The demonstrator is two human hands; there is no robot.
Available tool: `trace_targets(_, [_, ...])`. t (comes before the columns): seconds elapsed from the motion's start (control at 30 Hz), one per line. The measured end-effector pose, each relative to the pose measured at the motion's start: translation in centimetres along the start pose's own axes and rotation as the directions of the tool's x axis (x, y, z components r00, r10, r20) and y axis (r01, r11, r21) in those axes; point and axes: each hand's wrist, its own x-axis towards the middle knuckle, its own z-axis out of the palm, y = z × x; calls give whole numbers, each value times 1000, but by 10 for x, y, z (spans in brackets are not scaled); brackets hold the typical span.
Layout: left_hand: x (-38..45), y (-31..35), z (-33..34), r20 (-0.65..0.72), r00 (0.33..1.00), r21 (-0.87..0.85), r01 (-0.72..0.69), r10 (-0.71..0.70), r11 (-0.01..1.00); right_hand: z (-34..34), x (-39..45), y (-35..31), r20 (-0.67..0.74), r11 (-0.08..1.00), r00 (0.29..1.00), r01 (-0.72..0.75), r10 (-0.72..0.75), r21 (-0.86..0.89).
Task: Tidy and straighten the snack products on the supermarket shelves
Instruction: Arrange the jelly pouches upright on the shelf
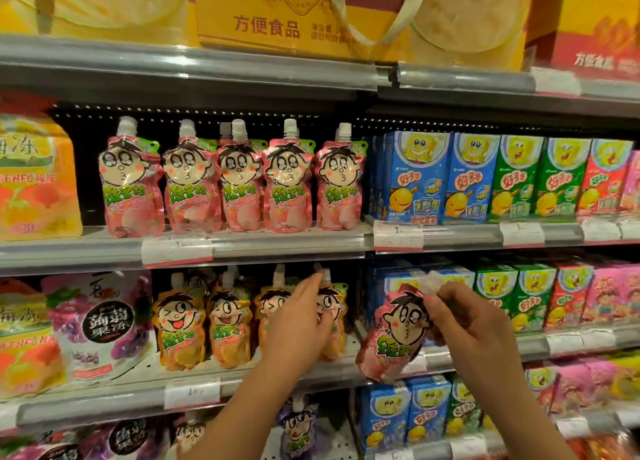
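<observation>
My right hand (460,324) pinches a pink spouted jelly pouch (391,338) near its cap, holding it tilted in front of the lower shelf's edge. My left hand (298,324) reaches with straight fingers against the rightmost orange spouted pouch (334,307) in a row of several orange pouches (180,328) on that shelf. One shelf up stands a row of several matching pink pouches (228,186), upright and facing forward.
Blue, green and red snack boxes (485,179) fill the right side of both shelves. Large orange and purple jelly bags (93,324) sit at the left. Grey shelf rails with price tags (176,250) run across. Big yellow cartons (277,13) stand on top.
</observation>
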Motion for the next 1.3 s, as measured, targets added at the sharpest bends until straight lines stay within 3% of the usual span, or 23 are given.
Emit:
trace_targets(0.27, [16, 20, 14, -74, 992, 85, 106, -99, 991, -25, -11, 20, -31, 999, 999, -31, 30, -18])
trace_targets(0.47, [-5, 29, -10, -155, 988, -29, -28, 23, 999, -21, -12, 25, 3, 999, 999, -34, 34, -27])
trace_targets(0.67, [-20, 18, -86, -345, 914, -7, -230, 214, 973, 3, -4, 28, 53, 996, 999, 10, -6, -88])
trace_targets(0.8, [-23, -15, -131, -299, 914, 143, -243, 276, 959, 29, 3, 28, 56, 989, 998, 9, -1, -148])
trace_targets(1.0, [-26, -66, -143, -285, 923, 226, -198, 259, 954, 71, 22, 24, 120, 979, 992, -1, 26, -204])
trace_targets(1.17, [-26, -85, -143, -287, 925, 207, -194, 249, 959, 100, 44, 29, 189, 980, 979, -38, 75, -196])
trace_targets(1.3, [-28, -90, -140, -304, 929, 72, -197, 209, 978, 121, 54, 41, 225, 967, 967, -61, 119, -249])
